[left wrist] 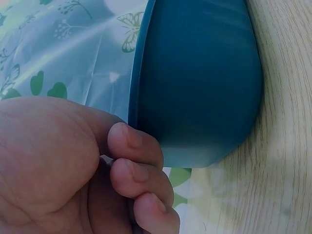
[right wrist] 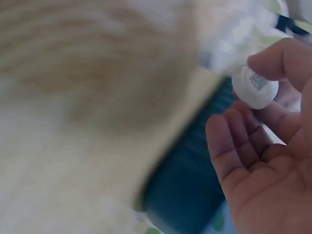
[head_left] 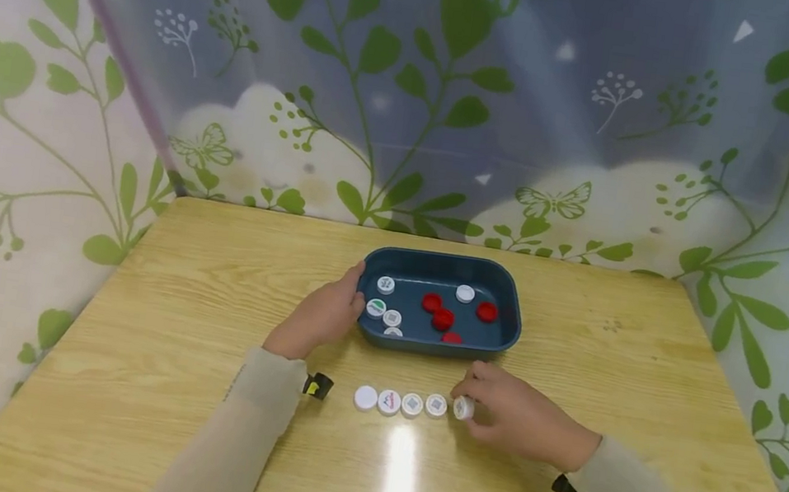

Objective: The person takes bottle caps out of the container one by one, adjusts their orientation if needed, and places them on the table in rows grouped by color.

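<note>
My left hand (head_left: 321, 315) grips the left end of a dark blue plastic tub (head_left: 436, 350), its thumb over the rim. In the left wrist view, curled fingertips (left wrist: 139, 173) lie by the end wall of the tub. My right hand (head_left: 525, 413) pinches a white bottle cap (right wrist: 254, 88) with a small square code on its face, between thumb and forefinger. The cap is tilted, at the right end of a row of several white caps (head_left: 412, 405) on the table. Inside the tub are white caps (head_left: 392, 318) on the left and red caps (head_left: 442, 319) in the middle and right.
The pale wooden table (head_left: 236, 258) ends at the back against a patterned curtain (head_left: 412, 115) with leaves and butterflies. One white cap (head_left: 465, 293) sits near the tub's back wall. A bright light reflection (head_left: 399, 479) crosses the table in front of the row.
</note>
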`<move>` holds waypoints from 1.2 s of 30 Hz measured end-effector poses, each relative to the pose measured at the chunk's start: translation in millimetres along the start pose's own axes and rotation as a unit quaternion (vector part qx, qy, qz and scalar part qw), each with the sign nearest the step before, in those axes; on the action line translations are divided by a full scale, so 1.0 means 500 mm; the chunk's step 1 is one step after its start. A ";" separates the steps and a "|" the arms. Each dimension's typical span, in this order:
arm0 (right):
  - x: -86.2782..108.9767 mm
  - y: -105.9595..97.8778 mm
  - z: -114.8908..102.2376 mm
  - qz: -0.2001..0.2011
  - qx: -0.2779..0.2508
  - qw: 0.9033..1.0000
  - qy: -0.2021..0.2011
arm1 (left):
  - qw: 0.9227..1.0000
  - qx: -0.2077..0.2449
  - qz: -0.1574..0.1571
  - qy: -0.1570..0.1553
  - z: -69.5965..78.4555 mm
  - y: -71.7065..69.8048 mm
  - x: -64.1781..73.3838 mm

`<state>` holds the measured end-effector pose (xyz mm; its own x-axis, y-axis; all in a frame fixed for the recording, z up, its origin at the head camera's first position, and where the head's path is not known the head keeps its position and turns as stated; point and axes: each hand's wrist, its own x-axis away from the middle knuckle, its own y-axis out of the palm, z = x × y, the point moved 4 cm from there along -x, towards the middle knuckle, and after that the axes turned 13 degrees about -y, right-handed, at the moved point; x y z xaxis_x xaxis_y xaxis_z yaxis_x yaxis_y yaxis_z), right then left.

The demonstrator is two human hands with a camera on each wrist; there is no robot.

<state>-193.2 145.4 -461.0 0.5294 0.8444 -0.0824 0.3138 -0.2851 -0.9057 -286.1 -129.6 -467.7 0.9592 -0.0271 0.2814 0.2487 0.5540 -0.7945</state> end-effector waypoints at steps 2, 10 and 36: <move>0.001 0.019 0.009 -0.008 0.025 1.000 0.009 | 1.000 0.008 -0.004 -0.001 0.000 0.000 0.000; 0.003 0.038 0.025 0.008 0.074 0.997 0.019 | 1.000 0.016 -0.008 -0.002 0.004 0.000 0.000; -0.004 0.044 0.024 0.003 0.074 0.997 0.037 | 1.000 0.013 -0.011 -0.008 -0.001 -0.002 0.003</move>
<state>-196.8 142.9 -485.7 0.5885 0.8061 -0.0620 0.1942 -0.2154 -0.9570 -285.1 -130.6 -466.8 0.9513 -0.0257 0.3072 0.2656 0.5744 -0.7743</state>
